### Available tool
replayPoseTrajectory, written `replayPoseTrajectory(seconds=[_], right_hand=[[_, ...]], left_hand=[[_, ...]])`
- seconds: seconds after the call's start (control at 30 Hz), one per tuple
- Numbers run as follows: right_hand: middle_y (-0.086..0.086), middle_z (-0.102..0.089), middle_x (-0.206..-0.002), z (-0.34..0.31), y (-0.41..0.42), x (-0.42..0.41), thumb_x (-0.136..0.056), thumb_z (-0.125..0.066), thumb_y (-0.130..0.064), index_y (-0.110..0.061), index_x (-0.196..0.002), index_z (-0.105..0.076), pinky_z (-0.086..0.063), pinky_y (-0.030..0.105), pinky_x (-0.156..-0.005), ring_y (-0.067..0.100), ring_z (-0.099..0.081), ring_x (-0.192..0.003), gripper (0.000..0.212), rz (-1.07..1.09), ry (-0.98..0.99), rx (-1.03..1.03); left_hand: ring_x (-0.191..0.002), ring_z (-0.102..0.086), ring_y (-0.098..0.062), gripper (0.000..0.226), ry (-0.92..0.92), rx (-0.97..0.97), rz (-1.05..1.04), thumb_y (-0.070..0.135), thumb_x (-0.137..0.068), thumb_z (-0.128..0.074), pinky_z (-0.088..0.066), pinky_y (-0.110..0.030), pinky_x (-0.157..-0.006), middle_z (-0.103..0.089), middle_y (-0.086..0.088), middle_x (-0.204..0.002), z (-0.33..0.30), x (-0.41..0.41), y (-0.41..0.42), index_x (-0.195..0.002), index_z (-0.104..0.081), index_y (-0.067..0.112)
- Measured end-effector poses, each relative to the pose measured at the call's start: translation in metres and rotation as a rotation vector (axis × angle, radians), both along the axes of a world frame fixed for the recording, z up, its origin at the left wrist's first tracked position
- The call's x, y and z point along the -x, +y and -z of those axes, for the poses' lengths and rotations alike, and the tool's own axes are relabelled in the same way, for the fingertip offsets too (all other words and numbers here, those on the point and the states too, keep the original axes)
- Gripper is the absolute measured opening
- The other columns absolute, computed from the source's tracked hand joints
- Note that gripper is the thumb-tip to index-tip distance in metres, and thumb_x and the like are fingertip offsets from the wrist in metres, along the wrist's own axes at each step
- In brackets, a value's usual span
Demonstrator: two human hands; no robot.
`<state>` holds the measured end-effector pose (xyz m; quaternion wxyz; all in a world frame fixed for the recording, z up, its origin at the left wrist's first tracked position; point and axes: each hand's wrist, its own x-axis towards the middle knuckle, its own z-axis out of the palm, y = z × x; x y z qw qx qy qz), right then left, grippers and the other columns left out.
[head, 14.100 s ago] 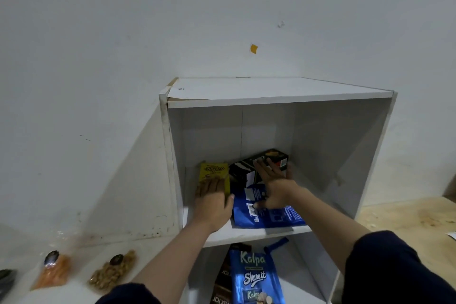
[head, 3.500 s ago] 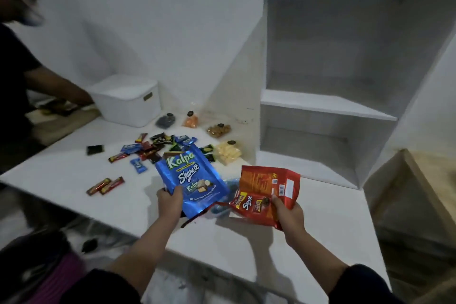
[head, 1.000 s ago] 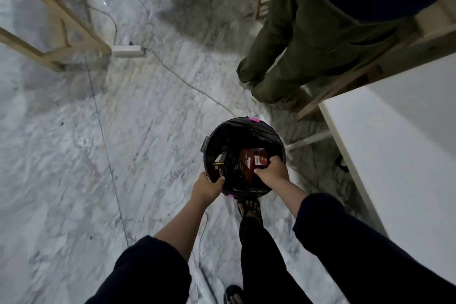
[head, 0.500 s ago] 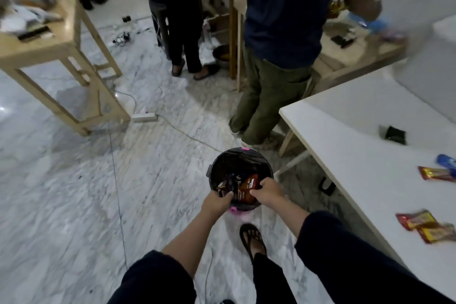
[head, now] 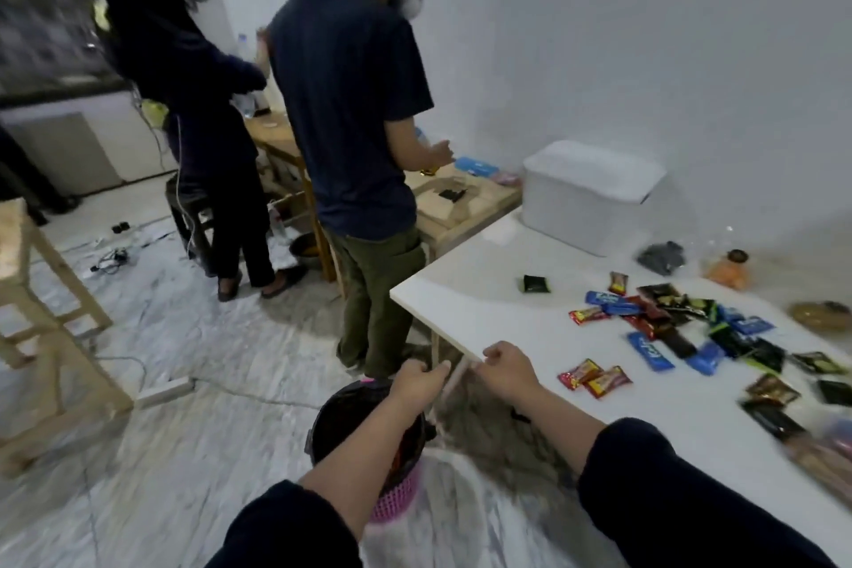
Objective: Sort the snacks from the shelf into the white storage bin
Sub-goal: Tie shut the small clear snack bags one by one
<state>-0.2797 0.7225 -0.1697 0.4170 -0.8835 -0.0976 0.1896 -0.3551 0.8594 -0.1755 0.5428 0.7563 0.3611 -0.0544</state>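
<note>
both hands have come up out of the black-lined bin (head: 364,429) on the floor, where half a second ago they were still pressing wrappers down among the rubbish; now the left hand (head: 417,383) and the right hand (head: 509,371) hover side by side at the near corner of the white table (head: 484,314), fingers loosely curled and holding nothing that can be made out, though motion blur softens the fingertips. the view has also swung up from the floor to the table, so the work area is back in sight. the two big outer packs carried a few seconds ago are no longer in the hands, which suggests the emptied packaging is disposed of and the sorting proper can begin. the loose snacks (head: 668,327) lie scattered across the middle of the table, with a pair of red sachets (head: 594,378) just beside the right hand and darker packets further right. the white storage bin (head: 590,194) stands at the far end of the table near the wall, lid on, well apart from the pile. so nothing is in the bin yet by the look of it; the likely next move is to open it and start gathering. two other people stand at a wooden bench (head: 461,203) beyond the table.
</note>
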Motion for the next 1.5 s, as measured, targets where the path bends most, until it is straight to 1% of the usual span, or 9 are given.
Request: replayPoseTrajectory(seconds=[0.07,0.2,0.37,0.63,0.73,1.07,1.2,1.33,1.5], right_hand=[[0.005,-0.059,-0.110,-0.012,-0.031,-0.011,-0.084,-0.065,-0.027,-0.011,-0.115,-0.055,-0.040,0.024,-0.083,0.017,-0.053,-0.097,0.036,0.039,-0.008,-0.018],[0.003,-0.061,-0.110,-0.026,-0.100,-0.030,-0.085,-0.064,-0.029,-0.014,-0.115,-0.055,-0.049,0.031,-0.090,0.018,-0.060,-0.100,0.035,0.137,0.004,-0.046],[0.004,-0.062,-0.103,-0.033,-0.192,-0.047,-0.085,-0.065,-0.026,-0.013,-0.112,-0.056,-0.051,0.030,-0.081,0.017,-0.061,-0.090,0.031,0.246,-0.014,-0.073],[0.005,-0.059,-0.100,-0.028,-0.319,-0.067,-0.086,-0.064,-0.024,-0.012,-0.106,-0.058,-0.042,0.026,-0.075,0.019,-0.056,-0.091,0.024,0.392,-0.049,-0.078],[0.007,-0.063,-0.101,-0.022,-0.346,-0.074,-0.083,-0.066,-0.023,-0.015,-0.098,-0.059,-0.048,0.030,-0.076,0.021,-0.060,-0.089,0.018,0.470,-0.049,-0.075],[0.005,-0.062,-0.078,-0.005,-0.377,-0.133,-0.085,-0.063,-0.017,-0.009,-0.093,-0.060,-0.043,0.027,-0.064,0.013,-0.056,-0.065,0.011,0.567,-0.028,-0.057],[0.007,-0.061,-0.074,-0.003,-0.366,-0.188,-0.083,-0.063,-0.012,-0.015,-0.066,-0.057,-0.052,0.039,-0.071,0.021,-0.057,-0.069,0.017,0.603,-0.025,-0.070],[0.007,-0.066,-0.092,0.003,-0.349,-0.245,-0.082,-0.064,-0.019,-0.016,-0.074,-0.061,-0.051,0.037,-0.080,0.025,-0.062,-0.087,0.010,0.648,-0.005,-0.084],[0.010,-0.063,-0.095,0.010,-0.328,-0.304,-0.083,-0.062,-0.016,-0.008,-0.091,-0.062,-0.048,0.030,-0.072,0.023,-0.061,-0.085,0.012,0.730,0.006,-0.148]], left_hand=[[-0.097,-0.060,-0.021,0.046,-0.036,0.009,0.026,0.045,-0.085,-0.061,-0.049,-0.029,-0.087,-0.065,-0.006,-0.110,-0.014,-0.016,-0.024,-0.109,-0.062,0.006],[-0.117,-0.052,-0.027,0.057,-0.049,-0.014,0.051,0.048,-0.085,-0.058,-0.044,-0.038,-0.102,-0.053,-0.008,-0.131,-0.033,-0.048,-0.083,-0.126,-0.052,0.008],[-0.129,-0.045,-0.027,0.062,-0.063,0.000,0.118,0.046,-0.090,-0.054,-0.036,-0.034,-0.105,-0.046,-0.010,-0.142,-0.050,-0.075,-0.172,-0.136,-0.044,0.004],[-0.104,-0.054,-0.021,0.056,-0.109,0.053,0.238,0.047,-0.089,-0.054,-0.042,-0.030,-0.087,-0.056,-0.007,-0.118,-0.047,-0.111,-0.278,-0.125,-0.049,0.005],[-0.088,-0.053,-0.019,0.038,-0.102,0.052,0.283,0.046,-0.088,-0.056,-0.040,-0.028,-0.077,-0.056,-0.005,-0.098,-0.042,-0.127,-0.300,-0.104,-0.053,0.011],[-0.060,-0.042,-0.013,0.035,-0.140,0.079,0.365,0.036,-0.092,-0.055,-0.032,-0.024,-0.054,-0.044,-0.002,-0.067,-0.033,-0.216,-0.333,-0.066,-0.045,0.014],[-0.062,-0.046,-0.013,0.035,-0.157,0.083,0.381,0.038,-0.090,-0.057,-0.034,-0.028,-0.062,-0.051,-0.004,-0.071,-0.024,-0.276,-0.320,-0.065,-0.048,0.015],[-0.059,-0.044,-0.011,0.034,-0.170,0.080,0.403,0.033,-0.092,-0.057,-0.035,-0.025,-0.057,-0.048,0.001,-0.066,-0.029,-0.338,-0.300,-0.064,-0.044,0.018],[-0.060,-0.042,-0.013,0.038,-0.152,-0.010,0.495,0.039,-0.088,-0.058,-0.039,-0.029,-0.072,-0.042,0.001,-0.066,-0.023,-0.414,-0.281,-0.060,-0.041,0.021]])
